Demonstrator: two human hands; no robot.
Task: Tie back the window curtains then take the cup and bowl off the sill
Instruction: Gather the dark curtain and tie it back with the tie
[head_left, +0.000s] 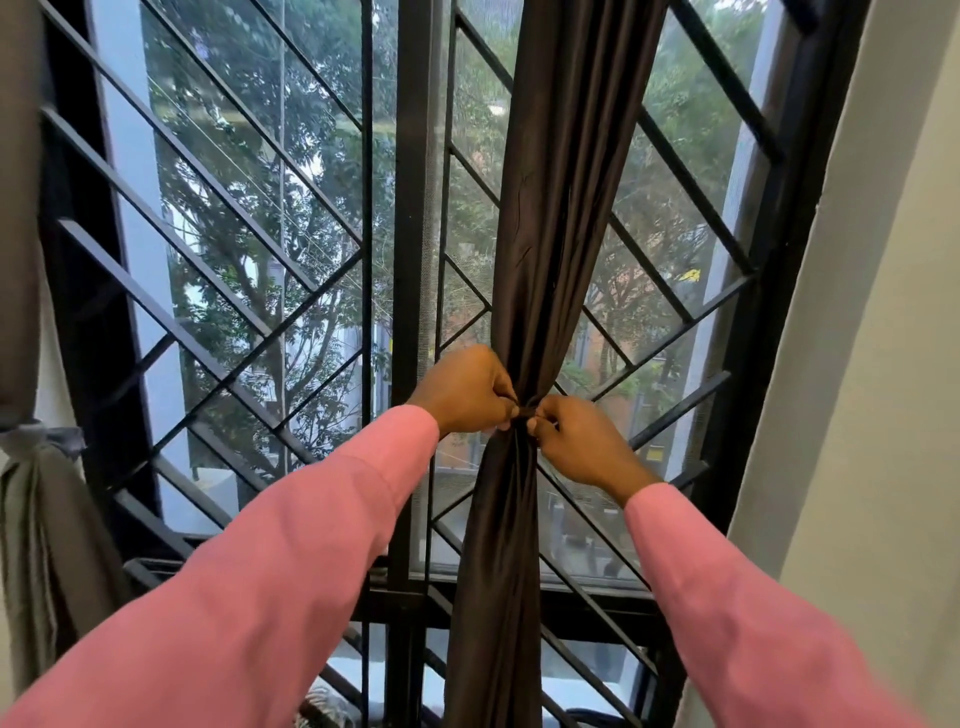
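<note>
Two hands meet at the gathered waist of the dark brown curtain (550, 208), which hangs as one narrow bundle just right of the window's centre post. The left hand (462, 389) has its fingers curled in and pinches the cloth from the left; the right hand (582, 441) does the same from the right, its fingertips almost touching the other's. Between them sits a small dark knot (524, 411), too small to tell whether it is a separate band or the fabric itself. Both arms wear pink sleeves (291, 545). Behind the curtain stands the black window grille (249, 223) with slanted bars, green trees showing through the glass. At the window's left edge a grey-green curtain (47, 519) hangs bunched, cinched by a grey tie (41, 434). A pale wall (857, 364) borders the window's right edge.
</note>
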